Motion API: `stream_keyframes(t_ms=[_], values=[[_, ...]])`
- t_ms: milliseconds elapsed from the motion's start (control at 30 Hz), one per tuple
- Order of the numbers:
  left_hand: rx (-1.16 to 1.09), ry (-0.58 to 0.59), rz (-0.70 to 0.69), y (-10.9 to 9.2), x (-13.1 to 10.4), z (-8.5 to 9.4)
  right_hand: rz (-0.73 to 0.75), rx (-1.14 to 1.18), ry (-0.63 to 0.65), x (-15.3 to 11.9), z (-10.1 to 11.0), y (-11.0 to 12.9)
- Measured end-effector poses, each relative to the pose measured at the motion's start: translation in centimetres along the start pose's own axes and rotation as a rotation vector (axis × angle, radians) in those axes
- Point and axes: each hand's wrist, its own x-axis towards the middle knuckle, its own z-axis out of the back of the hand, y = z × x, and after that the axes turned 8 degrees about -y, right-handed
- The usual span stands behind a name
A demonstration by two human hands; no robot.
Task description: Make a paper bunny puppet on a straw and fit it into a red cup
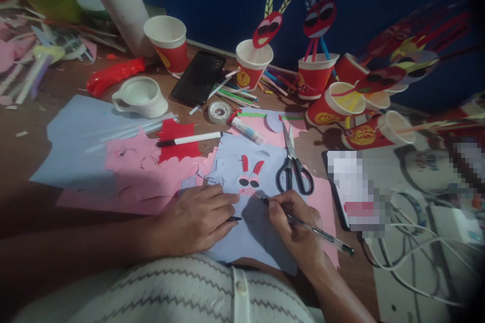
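My right hand [291, 217] grips a clear-barrelled pen [318, 232], its tip beside a small paper bug face [249, 180] with black eyes, red feelers and a pink dotted mouth. The face lies on light blue paper [261, 234]. My left hand [202, 216] rests on the paper at the left, with a dark pointed thing, perhaps a pen cap, sticking out under its fingers. Black-handled scissors [293, 166] lie partly open just beyond my right hand. A white marker [193, 139] with a black cap lies across red paper [180, 149].
Behind the paper are a glue stick [248, 130], a tape roll [220, 112], a white cup [140, 97] and a black phone [199, 76]. Several red paper cups [316, 78] stand or lie at the back right, some with bug figures. A second phone [352, 192] and cables are at the right.
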Motion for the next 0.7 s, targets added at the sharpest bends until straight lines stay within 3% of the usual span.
stream_keyframes(t_ms=[433, 567, 700], values=[[-0.007, -0.010, -0.007, 0.0, -0.1, 0.1, 0.005, 0.016, -0.043, 0.0, 0.0, -0.4], [0.004, -0.002, -0.003, 0.0, -0.1, 0.0, -0.141, 0.133, -0.159, -0.1, 0.1, -0.6], [0.018, 0.002, 0.013, 0.1, -0.4, -0.2, -0.172, 0.364, -0.335, 0.0, -0.5, -1.5]])
